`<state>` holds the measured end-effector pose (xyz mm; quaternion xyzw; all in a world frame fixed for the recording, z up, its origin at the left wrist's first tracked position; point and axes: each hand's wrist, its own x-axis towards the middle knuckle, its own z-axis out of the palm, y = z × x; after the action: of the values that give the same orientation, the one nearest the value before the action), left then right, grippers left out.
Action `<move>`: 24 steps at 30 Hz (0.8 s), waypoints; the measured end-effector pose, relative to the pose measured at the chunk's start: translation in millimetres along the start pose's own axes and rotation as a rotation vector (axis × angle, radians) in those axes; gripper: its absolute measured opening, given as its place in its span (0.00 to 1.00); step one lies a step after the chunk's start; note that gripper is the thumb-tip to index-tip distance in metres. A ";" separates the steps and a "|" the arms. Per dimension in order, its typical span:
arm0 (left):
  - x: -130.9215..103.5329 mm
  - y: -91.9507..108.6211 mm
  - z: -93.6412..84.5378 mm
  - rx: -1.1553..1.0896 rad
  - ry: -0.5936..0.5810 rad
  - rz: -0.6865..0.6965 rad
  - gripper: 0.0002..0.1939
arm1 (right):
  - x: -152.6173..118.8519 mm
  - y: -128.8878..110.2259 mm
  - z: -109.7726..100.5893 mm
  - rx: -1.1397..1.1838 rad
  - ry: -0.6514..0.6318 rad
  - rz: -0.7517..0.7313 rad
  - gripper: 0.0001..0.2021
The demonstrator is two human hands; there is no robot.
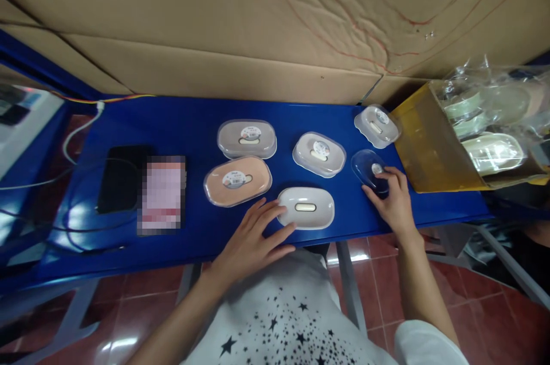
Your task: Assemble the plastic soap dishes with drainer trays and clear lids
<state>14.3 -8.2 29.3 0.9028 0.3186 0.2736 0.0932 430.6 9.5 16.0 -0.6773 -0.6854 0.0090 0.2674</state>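
An uncovered white oval dish (321,217) lies near the front edge of the blue table. My left hand (261,234) is at its left end, fingers spread, fingertips at the rim. To the right, my right hand (393,196) has its thumb and fingers on the near right edge of a clear lid (365,165) with a round label. Behind the white dish are a covered pinkish dish (258,179), a covered grey dish (232,136), a covered white dish (305,153) and another covered dish (367,124) at the back right.
A cardboard box (433,147) of wrapped dishes stands on the right. At the left are a black device (118,179), a phone-like item with a blurred screen (162,196) and loose cables. Brown cardboard (193,27) lines the back.
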 end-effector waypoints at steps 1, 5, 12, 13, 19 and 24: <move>1.3 -0.6 0.0 -0.007 0.005 0.005 0.19 | -6.9 4.0 -5.2 0.009 0.000 0.016 0.21; 10.4 -3.4 -2.7 -0.010 0.033 0.051 0.19 | -24.0 2.4 -23.6 0.062 0.032 0.044 0.19; 21.1 -1.1 -11.1 0.004 0.024 0.130 0.23 | -44.3 -86.9 -26.3 0.311 -0.146 -0.349 0.20; 21.6 -1.3 -10.3 0.013 0.014 0.154 0.23 | -43.4 -97.7 -21.5 0.334 -0.210 -0.421 0.20; 22.2 -10.4 0.4 0.062 -0.048 0.228 0.18 | -27.0 -112.3 6.7 0.360 -0.360 -0.563 0.18; 28.2 -12.8 1.0 0.123 -0.039 0.242 0.12 | -30.8 -107.0 14.8 0.293 -0.285 -0.613 0.23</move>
<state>26.4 19.4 36.3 0.9437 0.2216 0.2453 0.0104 324.4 -22.9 32.5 -0.3871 -0.8781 0.1208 0.2539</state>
